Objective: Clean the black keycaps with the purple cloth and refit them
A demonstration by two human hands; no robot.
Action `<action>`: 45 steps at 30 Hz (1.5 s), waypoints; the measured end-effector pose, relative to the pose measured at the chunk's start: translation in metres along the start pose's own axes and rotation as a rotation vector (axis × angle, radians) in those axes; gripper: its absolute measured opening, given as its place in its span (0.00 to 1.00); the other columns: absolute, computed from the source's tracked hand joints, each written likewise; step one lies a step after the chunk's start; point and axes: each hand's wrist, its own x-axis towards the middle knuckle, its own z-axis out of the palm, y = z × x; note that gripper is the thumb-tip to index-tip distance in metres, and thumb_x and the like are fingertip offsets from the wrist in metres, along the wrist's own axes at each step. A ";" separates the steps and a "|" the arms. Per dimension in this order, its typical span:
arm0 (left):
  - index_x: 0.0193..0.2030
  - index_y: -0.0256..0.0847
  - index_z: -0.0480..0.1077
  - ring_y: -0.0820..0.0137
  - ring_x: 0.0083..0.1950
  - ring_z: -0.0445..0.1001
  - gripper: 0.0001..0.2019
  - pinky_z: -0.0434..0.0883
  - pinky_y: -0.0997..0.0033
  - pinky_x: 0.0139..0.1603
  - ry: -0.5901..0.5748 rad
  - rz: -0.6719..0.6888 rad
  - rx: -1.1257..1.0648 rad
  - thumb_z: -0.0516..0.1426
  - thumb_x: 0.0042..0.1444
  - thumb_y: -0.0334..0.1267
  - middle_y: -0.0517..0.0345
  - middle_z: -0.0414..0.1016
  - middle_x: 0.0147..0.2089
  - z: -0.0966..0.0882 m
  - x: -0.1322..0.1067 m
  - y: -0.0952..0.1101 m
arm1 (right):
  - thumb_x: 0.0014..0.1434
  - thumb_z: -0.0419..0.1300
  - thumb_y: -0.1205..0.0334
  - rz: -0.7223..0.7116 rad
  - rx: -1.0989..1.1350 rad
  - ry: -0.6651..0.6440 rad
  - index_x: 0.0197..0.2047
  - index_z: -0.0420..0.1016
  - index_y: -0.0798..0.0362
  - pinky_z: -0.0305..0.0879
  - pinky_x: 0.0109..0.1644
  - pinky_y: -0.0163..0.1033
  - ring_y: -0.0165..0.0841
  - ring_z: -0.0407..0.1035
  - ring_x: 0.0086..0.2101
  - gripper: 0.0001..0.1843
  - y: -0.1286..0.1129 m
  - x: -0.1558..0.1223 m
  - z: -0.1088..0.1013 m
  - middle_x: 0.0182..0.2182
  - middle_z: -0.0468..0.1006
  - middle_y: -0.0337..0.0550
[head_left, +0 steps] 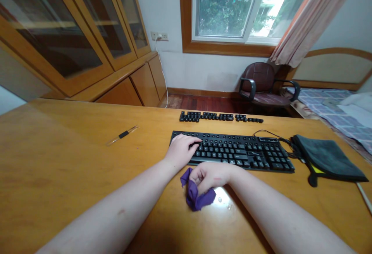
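A black computer keyboard (244, 154) lies across the desk in front of me. Along its upper rows small spaced stubs show, while full keycaps cover the lower rows. My left hand (183, 147) rests palm down over the keyboard's left end, with thumb and forefinger apart on the keys; its other fingers are partly hidden. Just below the keyboard's front edge, my right hand (210, 176) is closed around a crumpled purple cloth (195, 198). Cloth ends stick out to the left and below the fingers. Several loose black keycaps (210, 116) stand in rows behind the keyboard.
A wire tool with a black grip, like a keycap puller (123, 134), lies left on the wooden desk (72, 161). To the right are the keyboard cable (290, 149) and a dark zip pouch (328, 157). Beyond the desk stand a chair (258, 78) and a bed (328, 103).
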 end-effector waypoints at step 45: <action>0.33 0.45 0.75 0.66 0.42 0.73 0.05 0.68 0.61 0.48 0.059 -0.023 -0.063 0.57 0.53 0.35 0.59 0.78 0.38 0.003 -0.002 0.001 | 0.44 0.68 0.58 -0.067 0.072 0.013 0.31 0.74 0.61 0.60 0.28 0.30 0.23 0.62 0.21 0.15 0.002 0.003 -0.002 0.22 0.73 0.38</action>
